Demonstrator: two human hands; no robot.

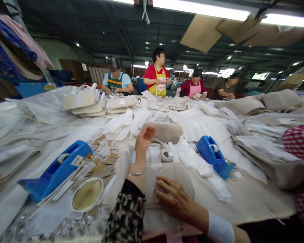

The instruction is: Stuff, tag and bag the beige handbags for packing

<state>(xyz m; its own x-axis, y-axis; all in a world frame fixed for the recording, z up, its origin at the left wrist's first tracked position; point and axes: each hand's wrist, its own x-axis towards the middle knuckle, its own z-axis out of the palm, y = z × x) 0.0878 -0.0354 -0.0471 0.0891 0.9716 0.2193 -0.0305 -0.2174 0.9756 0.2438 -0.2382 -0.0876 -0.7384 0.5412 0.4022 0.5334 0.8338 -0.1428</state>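
My right hand (172, 198) lies flat with its fingers spread on a beige pouch in clear plastic film (178, 175) at the near edge of the table. My left hand (144, 139) is raised above the table with loosely curled fingers that hold nothing I can see. It hovers beside a second beige pouch (164, 131), which stands just behind. A coiled white cord (165, 154) lies between the two pouches.
Two blue tape dispensers (57, 170) (214, 156) flank me. Brown hang tags (103, 158) and a white-rimmed round dish (87, 194) lie at the left. Stacked beige pouches (81, 99) and white sheets cover the table. Several people work at the far side, and a red-checked sleeve (300, 141) is at the right.
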